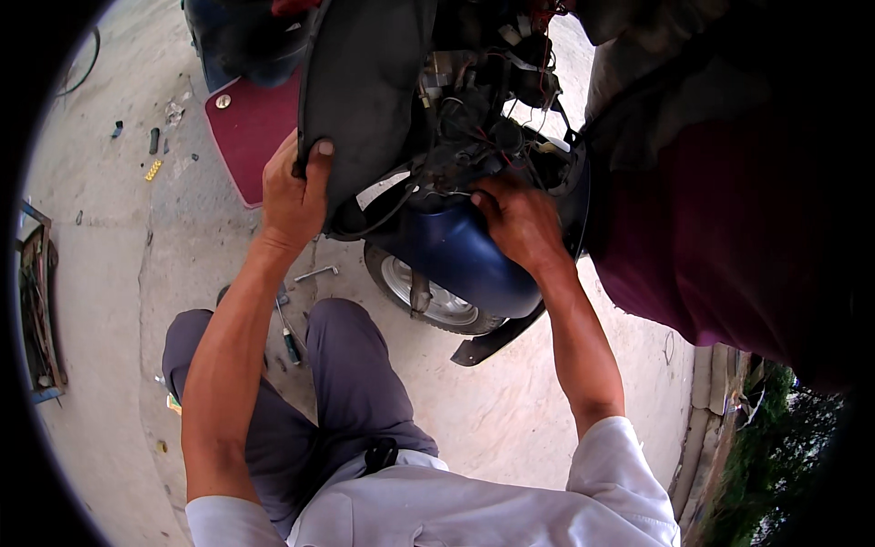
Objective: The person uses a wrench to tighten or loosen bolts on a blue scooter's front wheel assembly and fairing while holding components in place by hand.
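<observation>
My left hand (298, 187) is closed round the edge of a large dark plastic panel (365, 109), thumb on its face and fingers behind it. The panel stands tilted at the left of a scooter's opened front. My right hand (521, 219) reaches over the blue front fender (465, 251), its fingers curled at the foot of the exposed wiring (483, 128). Those fingertips are partly hidden, and what they hold cannot be made out. Beneath the fender shows the front wheel (428, 296).
A screwdriver (291, 346) and an L-shaped wrench (317, 273) lie on the concrete by my knees. A maroon mat (255, 137) is at the far left. Maroon cloth (720, 228) hangs close on the right. A metal-framed box (38, 310) stands at the left edge.
</observation>
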A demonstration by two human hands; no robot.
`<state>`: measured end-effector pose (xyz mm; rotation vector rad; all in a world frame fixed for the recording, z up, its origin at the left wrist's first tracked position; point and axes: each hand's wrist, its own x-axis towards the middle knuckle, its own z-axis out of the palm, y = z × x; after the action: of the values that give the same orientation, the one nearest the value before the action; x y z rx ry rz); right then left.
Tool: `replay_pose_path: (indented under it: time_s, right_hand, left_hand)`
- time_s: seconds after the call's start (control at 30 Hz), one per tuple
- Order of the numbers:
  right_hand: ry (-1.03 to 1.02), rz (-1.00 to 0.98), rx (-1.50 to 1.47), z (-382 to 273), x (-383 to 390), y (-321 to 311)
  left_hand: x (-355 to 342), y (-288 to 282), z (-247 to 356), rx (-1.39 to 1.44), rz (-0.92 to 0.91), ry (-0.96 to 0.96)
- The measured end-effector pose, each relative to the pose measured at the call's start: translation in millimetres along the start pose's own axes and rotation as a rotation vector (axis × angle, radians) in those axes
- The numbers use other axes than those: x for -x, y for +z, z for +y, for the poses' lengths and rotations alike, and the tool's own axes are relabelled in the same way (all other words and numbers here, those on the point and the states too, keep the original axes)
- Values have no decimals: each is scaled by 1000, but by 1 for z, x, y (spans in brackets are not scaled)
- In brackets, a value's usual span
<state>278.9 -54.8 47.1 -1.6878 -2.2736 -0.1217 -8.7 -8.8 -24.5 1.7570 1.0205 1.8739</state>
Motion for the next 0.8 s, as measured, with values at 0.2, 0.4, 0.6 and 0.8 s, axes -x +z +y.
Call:
replay_pose_path:
  time_s: [0.2,0.4,0.6,0.8]
  right_hand:
    - [-90,122,82,0,7,9]
    - [-116,92,194,-15,11,11]
    - [-198,24,396,-29,6,12]
    - [-196,35,290,-36,9,7]
  left_hand:
    - [1,1,-7,-7,9,27]
    - [2,-1,-10,-22,14,24]
    - [2,0,-6,-37,28,6]
    - [3,2,0,-18,29,-18]
